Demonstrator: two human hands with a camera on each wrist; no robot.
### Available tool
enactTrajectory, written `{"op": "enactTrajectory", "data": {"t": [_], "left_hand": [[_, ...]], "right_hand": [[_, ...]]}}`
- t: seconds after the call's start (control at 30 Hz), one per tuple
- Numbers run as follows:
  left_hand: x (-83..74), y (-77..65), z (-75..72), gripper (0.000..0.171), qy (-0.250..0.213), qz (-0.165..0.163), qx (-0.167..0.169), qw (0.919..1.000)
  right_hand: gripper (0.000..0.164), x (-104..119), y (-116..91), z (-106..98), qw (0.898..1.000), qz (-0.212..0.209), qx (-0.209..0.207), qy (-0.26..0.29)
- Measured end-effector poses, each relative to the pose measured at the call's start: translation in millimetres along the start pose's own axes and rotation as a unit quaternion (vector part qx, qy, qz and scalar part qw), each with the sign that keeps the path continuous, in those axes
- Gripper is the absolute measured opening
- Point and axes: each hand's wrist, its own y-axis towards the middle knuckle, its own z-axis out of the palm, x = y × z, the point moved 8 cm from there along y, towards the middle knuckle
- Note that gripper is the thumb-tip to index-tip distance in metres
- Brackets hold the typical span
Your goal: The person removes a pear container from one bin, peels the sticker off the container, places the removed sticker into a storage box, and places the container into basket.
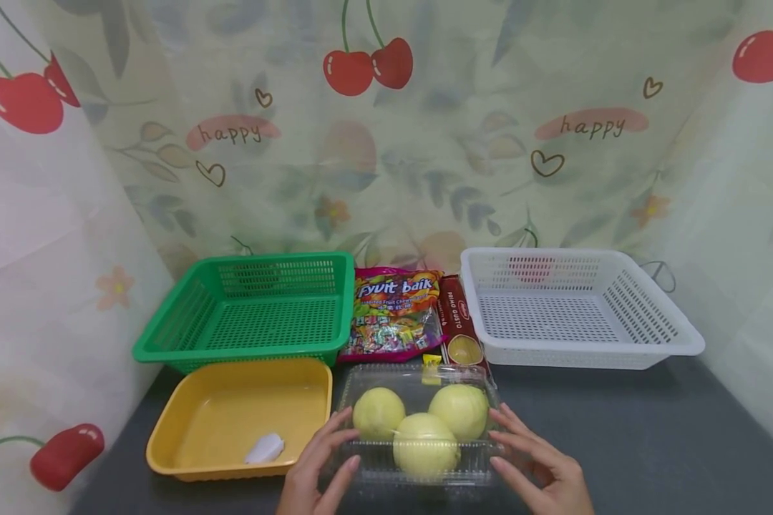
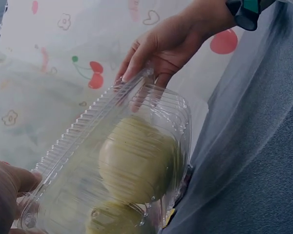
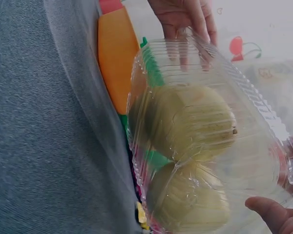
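Observation:
Both hands hold a clear plastic clamshell box (image 1: 386, 370) by its opposite ends. Inside lie three pale yellow-green round fruits (image 1: 425, 445), seen through the ridged plastic. My left hand (image 1: 318, 468) is at the box's left end, thumb toward the front. At the other end, my right hand (image 1: 544, 468) has its fingers along the side and its thumb near the front corner. In the left wrist view, the right hand (image 2: 168, 53) grips the rim, thumb on one face and fingers behind. The right wrist view shows the left hand (image 3: 185, 17) at the far end.
A yellow basin (image 1: 232, 408) with a small white piece (image 1: 265, 448) stands at left. Behind it is a green basket (image 1: 187, 350). A candy bag (image 1: 396, 315) and a dark red pasta pack (image 1: 460, 322) lie between it and a white basket (image 1: 580, 350). A patterned curtain (image 1: 425, 179) hangs behind.

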Motion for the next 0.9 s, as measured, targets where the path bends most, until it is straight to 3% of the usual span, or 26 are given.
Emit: {"op": "enactTrajectory", "data": {"t": [0.13,0.37,0.6,0.83,0.9], "left_hand": [[-2.7,3.2,-2.6,0.028,-0.011,0.005,0.004,0.9999],[-0.1,8.4,-5.1,0.028,-0.042,-0.031,0.016,0.9985],[-13.6,16.1,-15.6,0.028,-0.025,0.042,0.012,0.9988],[-19.6,24.7,-26.7,0.028,-0.004,0.066,0.004,0.9978],[-22.6,26.5,-30.5,0.029,0.003,0.086,-0.002,0.9963]], "right_hand": [[0.032,6.4,3.5,1.0,0.998,-0.033,0.014,0.043],[0.028,11.5,11.0,2.8,1.0,-0.015,0.025,-0.001],[0.029,24.2,20.8,4.4,0.997,-0.054,0.039,0.034],[0.028,35.2,32.8,7.9,0.996,-0.061,0.063,0.021],[0.027,37.0,36.6,9.4,0.996,-0.059,0.067,0.024]]}}
